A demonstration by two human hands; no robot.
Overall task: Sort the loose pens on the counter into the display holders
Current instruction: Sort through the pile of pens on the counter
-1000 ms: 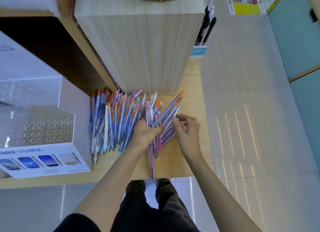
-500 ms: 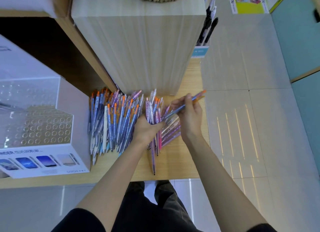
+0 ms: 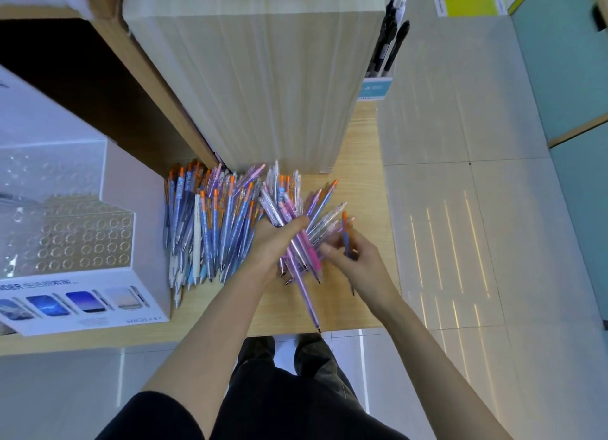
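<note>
Counter [image 3: 357,163]: pens [image 3: 210,229] heaped loose, just beside the holder [image 3: 82,239]. Left hand [image 3: 274,240]: fingers curled round a pink-purple bundle [image 3: 297,257]. Right hand [image 3: 360,262]: apparently pinches one blue pen [image 3: 344,232]; fingers blurred.

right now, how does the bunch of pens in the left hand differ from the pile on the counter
Colour: the bunch is mostly pink, purple and clear; the pile is mostly blue with orange tops.
Support: the left hand grips the bunch; the pile lies loose on the counter.
Layout: the bunch fans out and crosses; the pile lies roughly parallel.
Both point tips toward the person.
</note>
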